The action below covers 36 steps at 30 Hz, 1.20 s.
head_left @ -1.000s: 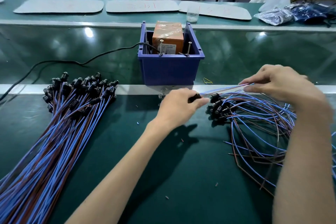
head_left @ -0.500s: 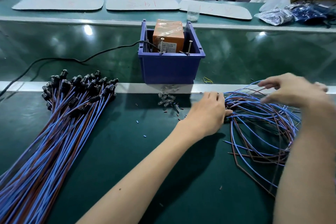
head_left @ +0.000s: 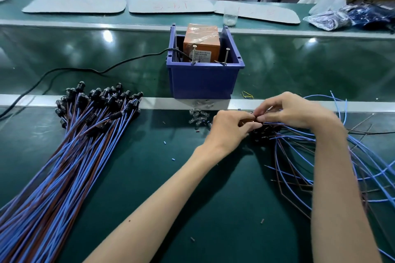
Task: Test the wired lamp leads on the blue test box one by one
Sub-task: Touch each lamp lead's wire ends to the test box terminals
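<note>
In the head view, your left hand [head_left: 229, 129] and right hand [head_left: 295, 113] meet fingertip to fingertip above the loose pile [head_left: 299, 156] on the right of the desk [head_left: 149, 177]. Both pinch one lead [head_left: 255, 119] at its dark end. The blue box [head_left: 203, 81] stands just behind them. A bundle [head_left: 74, 145] lies well apart, left.
</note>
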{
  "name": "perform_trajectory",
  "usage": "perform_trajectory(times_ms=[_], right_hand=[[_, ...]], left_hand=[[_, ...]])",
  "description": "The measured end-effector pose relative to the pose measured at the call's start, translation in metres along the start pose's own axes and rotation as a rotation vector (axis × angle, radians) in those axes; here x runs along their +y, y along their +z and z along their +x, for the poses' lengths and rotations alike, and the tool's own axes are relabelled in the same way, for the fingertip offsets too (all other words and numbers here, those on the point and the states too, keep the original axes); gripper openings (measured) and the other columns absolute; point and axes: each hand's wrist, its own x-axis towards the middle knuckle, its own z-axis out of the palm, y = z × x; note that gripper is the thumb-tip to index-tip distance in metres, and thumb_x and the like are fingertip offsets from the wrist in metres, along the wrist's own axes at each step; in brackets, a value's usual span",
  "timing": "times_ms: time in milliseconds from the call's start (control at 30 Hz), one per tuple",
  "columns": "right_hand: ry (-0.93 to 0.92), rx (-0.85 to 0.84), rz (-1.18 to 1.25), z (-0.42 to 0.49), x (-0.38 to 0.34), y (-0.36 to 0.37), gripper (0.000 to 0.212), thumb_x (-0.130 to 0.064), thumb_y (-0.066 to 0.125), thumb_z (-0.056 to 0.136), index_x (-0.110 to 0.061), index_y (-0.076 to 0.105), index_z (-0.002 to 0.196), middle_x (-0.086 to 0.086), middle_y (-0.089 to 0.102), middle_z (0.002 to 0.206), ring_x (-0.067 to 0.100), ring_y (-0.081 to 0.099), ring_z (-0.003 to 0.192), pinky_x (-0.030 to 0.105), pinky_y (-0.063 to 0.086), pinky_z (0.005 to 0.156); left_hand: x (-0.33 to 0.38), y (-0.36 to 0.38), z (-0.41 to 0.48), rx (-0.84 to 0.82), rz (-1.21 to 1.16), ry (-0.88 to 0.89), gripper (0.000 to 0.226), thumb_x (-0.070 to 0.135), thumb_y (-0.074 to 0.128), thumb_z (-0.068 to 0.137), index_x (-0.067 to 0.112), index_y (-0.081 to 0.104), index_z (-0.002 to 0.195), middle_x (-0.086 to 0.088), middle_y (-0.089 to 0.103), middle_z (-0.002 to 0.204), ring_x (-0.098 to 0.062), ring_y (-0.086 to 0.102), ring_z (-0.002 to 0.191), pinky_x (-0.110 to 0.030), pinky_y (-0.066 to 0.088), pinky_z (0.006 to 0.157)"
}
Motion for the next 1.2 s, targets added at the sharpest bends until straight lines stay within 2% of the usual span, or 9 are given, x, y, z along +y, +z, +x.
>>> perform_trajectory(times_ms=[167,267,367,567,700,833,967,1067,1200], right_hand=[[-0.004,-0.017,0.053,0.003,0.003,0.008,0.019,-0.023,0.086,0.067,-0.038,0.074,0.072,-0.006,0.065,0.075,0.01,0.053,0.069,0.026,0.043,0.073],[-0.011,-0.031,0.018,0.005,0.003,0.009,0.018,-0.026,0.086,0.067,-0.039,0.074,0.071,0.004,0.064,0.083,0.012,0.053,0.073,0.027,0.042,0.074],[-0.021,-0.001,0.013,0.005,0.005,0.007,0.013,-0.026,0.084,0.07,-0.035,0.075,0.07,0.012,0.067,0.087,0.012,0.054,0.071,0.026,0.043,0.072],[0.023,0.123,-0.055,0.001,0.017,-0.003,0.022,-0.021,0.084,0.071,-0.035,0.07,0.061,-0.002,0.065,0.069,0.003,0.054,0.059,0.01,0.04,0.055],[-0.006,0.26,-0.061,0.0,0.013,-0.008,0.014,-0.021,0.079,0.078,-0.03,0.071,0.07,0.003,0.066,0.072,0.01,0.052,0.063,0.012,0.039,0.058],[-0.216,0.315,0.311,0.004,-0.024,0.003,0.003,-0.026,0.072,0.084,-0.028,0.072,0.082,-0.008,0.067,0.072,0.004,0.055,0.067,0.015,0.044,0.068],[-0.371,-0.028,0.654,0.01,-0.074,0.036,0.029,-0.045,0.058,0.086,-0.028,0.063,0.108,-0.01,0.074,0.092,0.005,0.066,0.074,0.016,0.051,0.068],[-0.472,-0.153,0.94,0.012,-0.096,0.064,0.022,-0.031,0.045,0.099,-0.021,0.063,0.107,-0.009,0.072,0.09,0.005,0.066,0.079,0.021,0.053,0.071],[-0.465,-0.013,1.15,0.017,-0.097,0.069,0.02,-0.009,0.044,0.101,-0.011,0.063,0.105,-0.007,0.071,0.084,0.005,0.067,0.077,0.02,0.054,0.068]], left_hand=[[-0.008,-0.083,-0.001,-0.168,0.258,-0.077,0.043,0.032,0.079,0.076,0.017,0.068,0.115,-0.003,0.064,0.107,-0.01,0.058,0.074,-0.023,0.048,0.082],[-0.024,-0.161,-0.01,-0.047,0.576,-0.239,0.044,0.039,0.085,0.065,0.026,0.069,0.103,0.001,0.06,0.099,-0.016,0.059,0.088,-0.027,0.045,0.083],[-0.044,-0.213,-0.027,0.013,0.893,-0.528,0.057,0.044,0.089,0.057,0.026,0.066,0.106,-0.007,0.053,0.109,-0.029,0.052,0.111,-0.041,0.045,0.093],[-0.055,-0.225,-0.03,-0.031,0.848,-0.518,0.026,0.025,0.089,0.062,0.023,0.07,0.079,-0.006,0.045,0.092,-0.029,0.05,0.097,-0.038,0.044,0.089],[-0.048,-0.227,-0.03,0.046,0.772,-0.519,0.017,0.029,0.085,0.069,0.028,0.072,0.081,-0.001,0.065,0.09,-0.026,0.058,0.091,-0.038,0.049,0.085],[-0.019,-0.203,-0.027,0.323,0.795,-0.323,0.021,0.035,0.083,0.07,0.031,0.073,0.089,0.004,0.072,0.091,-0.026,0.063,0.095,-0.034,0.047,0.079],[0.02,-0.156,-0.022,0.431,0.558,0.077,0.031,0.028,0.086,0.066,0.022,0.07,0.092,0.008,0.067,0.079,-0.019,0.066,0.075,-0.036,0.054,0.075],[0.037,-0.118,-0.024,0.396,0.432,0.281,0.033,0.007,0.082,0.067,0.01,0.065,0.095,0.002,0.068,0.079,-0.021,0.065,0.07,-0.038,0.053,0.07],[0.038,-0.095,-0.023,0.449,0.243,0.315,0.043,-0.001,0.072,0.067,0.003,0.06,0.108,-0.007,0.063,0.102,-0.023,0.064,0.087,-0.039,0.053,0.079]])
